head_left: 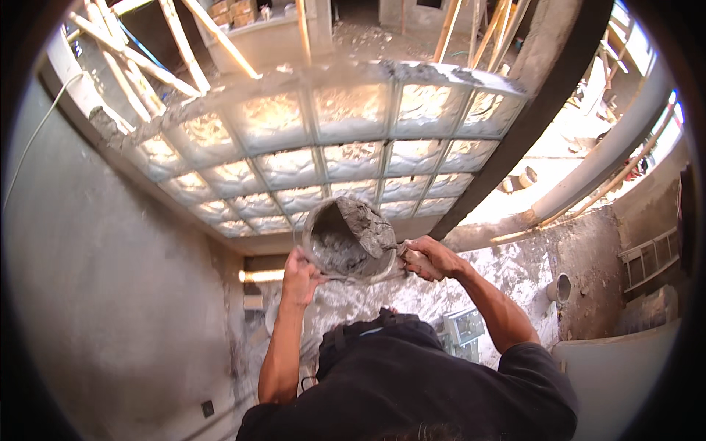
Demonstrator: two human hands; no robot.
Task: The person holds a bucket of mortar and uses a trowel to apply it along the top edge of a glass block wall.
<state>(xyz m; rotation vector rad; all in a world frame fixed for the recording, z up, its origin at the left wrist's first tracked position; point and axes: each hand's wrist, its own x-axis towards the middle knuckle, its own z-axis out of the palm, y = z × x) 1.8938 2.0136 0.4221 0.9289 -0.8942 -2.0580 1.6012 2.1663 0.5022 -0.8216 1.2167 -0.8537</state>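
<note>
A round bucket [328, 225] of wet grey mortar is held up in front of my chest, before a wall of glass blocks [351, 104]. My left hand [300, 277] is closed on the bucket's left rim. The fingers of my right hand [432, 259] wrap round the handle of a trowel [410, 256] at the bucket's right side. Over the bucket's opening lies the trowel's blade, largely covered by a thick lump of mortar [368, 229]. The mortar hides most of the blade's outline.
A plastered grey wall [110, 279] rises on the left. Loose glass blocks [465, 326] sit below, by my right side. Another bucket [560, 288] and a ladder [650, 259] are at the right. Wooden poles [220, 37] stand beyond the block wall, whose top edge carries rough mortar.
</note>
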